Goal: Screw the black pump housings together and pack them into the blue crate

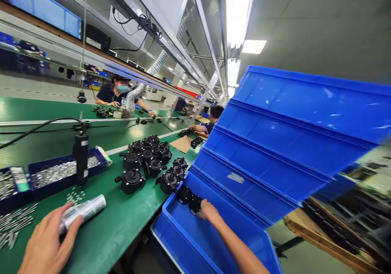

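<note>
Nearest the lens, left hand [45,245] low at the frame's left edge, fingers [71,230] loosely curled against the end of a silvery foil-wrapped cylinder [84,211] lying flat on the green bench [122,221]; touching rather than clearly pinching. Right hand [208,211] stretched forward into a stack of big blue plastic bins [275,143] tilted up at the bench's edge, fingers closed on a small black round pump housing [194,204] inside the lowest bin, a second such housing [184,194] just beside it. On the bench near the bin, a cluster of black round pump housings with stub spouts [149,160], standing close together. Further left, a black upright electric screwdriver [81,155] on a cable, standing in a dark blue shallow tray of shiny small screws [61,172]; a few loose screws [75,195] scattered beside the cylinder. Across the bench, a seated person in a dark shirt [113,94] at work; another person [210,121] farther down the line.
</note>
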Demonstrator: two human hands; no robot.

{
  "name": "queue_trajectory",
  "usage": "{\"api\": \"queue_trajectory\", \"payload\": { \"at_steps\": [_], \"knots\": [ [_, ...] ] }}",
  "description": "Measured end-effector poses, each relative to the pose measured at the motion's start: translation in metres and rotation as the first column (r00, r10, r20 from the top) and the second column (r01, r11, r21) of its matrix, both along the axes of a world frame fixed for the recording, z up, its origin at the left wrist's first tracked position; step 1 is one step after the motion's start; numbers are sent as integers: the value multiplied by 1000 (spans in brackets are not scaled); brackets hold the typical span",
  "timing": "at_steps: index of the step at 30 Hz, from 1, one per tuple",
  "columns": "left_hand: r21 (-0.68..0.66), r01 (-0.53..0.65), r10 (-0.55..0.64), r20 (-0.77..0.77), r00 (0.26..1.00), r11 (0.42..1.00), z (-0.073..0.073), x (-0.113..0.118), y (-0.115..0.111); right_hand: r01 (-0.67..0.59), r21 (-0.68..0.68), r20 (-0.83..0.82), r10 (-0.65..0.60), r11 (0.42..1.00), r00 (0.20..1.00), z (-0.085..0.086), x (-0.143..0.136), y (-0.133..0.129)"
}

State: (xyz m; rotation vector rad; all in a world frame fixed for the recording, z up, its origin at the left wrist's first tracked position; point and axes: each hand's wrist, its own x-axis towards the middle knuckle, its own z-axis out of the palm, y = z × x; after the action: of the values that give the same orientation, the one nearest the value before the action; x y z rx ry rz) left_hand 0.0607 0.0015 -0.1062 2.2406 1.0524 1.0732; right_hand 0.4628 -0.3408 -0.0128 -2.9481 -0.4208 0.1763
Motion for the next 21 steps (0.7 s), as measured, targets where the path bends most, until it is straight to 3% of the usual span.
{"api": "queue_trajectory", "payload": {
  "at_steps": [3,6,7,9,11,13,16,21],
  "knots": [
    [-70,-20,14,-83,996,997,13,0,-11,-227,18,-111,228,974,967,23,-13,19],
    [-67,29,-29,-5,1000,997,20,2,-19,-507,169,-220,534,845,816,34,-50,56],
    [-61,53,-52,32,998,997,21,2,-21,-594,249,-224,642,765,733,36,-66,71],
    [-45,107,-102,93,990,993,21,2,-23,-752,423,-74,847,505,526,35,-100,104],
    [-33,148,-143,134,981,988,20,2,-23,-831,490,115,925,263,361,30,-129,140],
    [-23,180,-174,170,970,983,19,1,-22,-836,533,164,952,133,257,22,-148,175],
    [-12,222,-214,217,952,975,19,1,-19,-801,591,125,971,93,205,7,-161,217],
    [-6,251,-239,278,930,968,30,3,-18,-773,623,130,958,122,256,-9,-167,246]
  ]
}}
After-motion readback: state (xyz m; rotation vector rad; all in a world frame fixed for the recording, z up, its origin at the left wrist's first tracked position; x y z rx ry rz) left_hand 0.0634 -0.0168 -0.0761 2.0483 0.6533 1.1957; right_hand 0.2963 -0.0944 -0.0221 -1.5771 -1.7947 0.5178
